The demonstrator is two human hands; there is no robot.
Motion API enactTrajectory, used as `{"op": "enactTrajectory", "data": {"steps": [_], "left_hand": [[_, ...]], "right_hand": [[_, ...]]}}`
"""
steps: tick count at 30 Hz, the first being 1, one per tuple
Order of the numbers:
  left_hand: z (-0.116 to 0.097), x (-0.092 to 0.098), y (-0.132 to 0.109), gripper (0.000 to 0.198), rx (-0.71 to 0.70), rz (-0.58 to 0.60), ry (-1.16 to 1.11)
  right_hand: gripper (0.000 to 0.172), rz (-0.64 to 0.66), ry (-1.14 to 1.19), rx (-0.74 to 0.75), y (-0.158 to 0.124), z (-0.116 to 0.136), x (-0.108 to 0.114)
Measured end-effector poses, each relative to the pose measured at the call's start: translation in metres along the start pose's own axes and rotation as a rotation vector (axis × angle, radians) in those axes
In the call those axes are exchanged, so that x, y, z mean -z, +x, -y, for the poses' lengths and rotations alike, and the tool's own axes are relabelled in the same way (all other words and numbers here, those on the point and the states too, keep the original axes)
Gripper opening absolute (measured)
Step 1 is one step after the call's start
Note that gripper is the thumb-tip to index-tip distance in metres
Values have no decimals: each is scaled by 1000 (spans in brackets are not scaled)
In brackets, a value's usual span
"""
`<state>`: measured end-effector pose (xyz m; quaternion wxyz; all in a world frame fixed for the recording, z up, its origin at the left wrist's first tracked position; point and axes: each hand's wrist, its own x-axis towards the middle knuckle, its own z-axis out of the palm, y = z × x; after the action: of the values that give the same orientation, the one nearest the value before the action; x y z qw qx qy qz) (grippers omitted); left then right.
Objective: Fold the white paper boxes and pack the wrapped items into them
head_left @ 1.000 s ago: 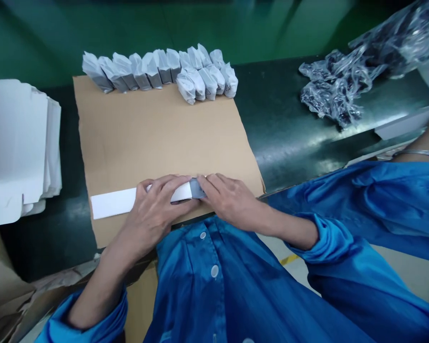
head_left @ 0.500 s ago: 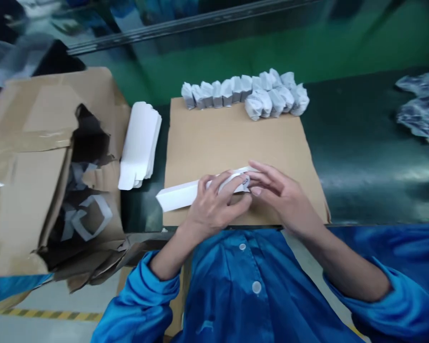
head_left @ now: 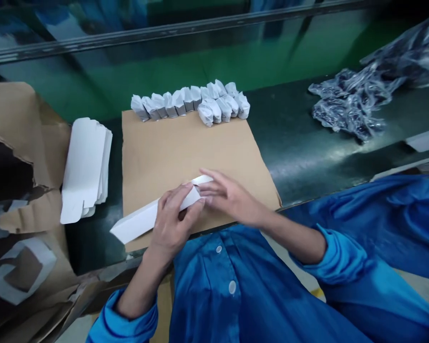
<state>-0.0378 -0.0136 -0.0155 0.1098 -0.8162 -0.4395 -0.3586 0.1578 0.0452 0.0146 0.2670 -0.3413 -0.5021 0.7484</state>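
A long, narrow white box (head_left: 139, 223) is held tilted over the near part of a brown cardboard sheet (head_left: 171, 147). My left hand (head_left: 173, 224) is wrapped round the box near its right end. My right hand (head_left: 229, 197) rests against that same end, its fingers stretched out over the end flap. The box's left end sticks out past the sheet's near left corner. A row of several small white-wrapped packets (head_left: 191, 101) lines the sheet's far edge.
A stack of flat white box blanks (head_left: 86, 166) lies left of the sheet. A torn-open brown carton (head_left: 17, 143) with white pieces inside stands at far left. Crumpled clear plastic bags (head_left: 353, 97) lie on the dark belt (head_left: 307, 143) at the right.
The box was lifted off the sheet and now tilts with its left end low. The grey item seen at its right end a second ago no longer shows. The camera swung left, then back.
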Motion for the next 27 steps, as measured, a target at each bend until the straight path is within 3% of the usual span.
{"op": "enactTrajectory", "data": {"steps": [6,10,14,18,23,27], "left_hand": [[-4,-2,0,48,21,-90,16],[-6,-4,-2,56,17,-131,-15],[-14,-3,-6,71,6,-280,49],[-21,4,-3,84,-3,-404,96],[-25,12,2,92,31,-433,120],[-25,10,2,90,47,-482,124]], "right_hand": [[83,4,-108,58,-6,-1,-4],[72,-83,-102,154,-13,2,-2],[69,-57,-320,277,-26,12,-10],[73,-68,-576,474,-38,15,-26],[77,-120,-796,718,-40,2,-41],[73,-278,-953,862,-36,-8,-51]]}}
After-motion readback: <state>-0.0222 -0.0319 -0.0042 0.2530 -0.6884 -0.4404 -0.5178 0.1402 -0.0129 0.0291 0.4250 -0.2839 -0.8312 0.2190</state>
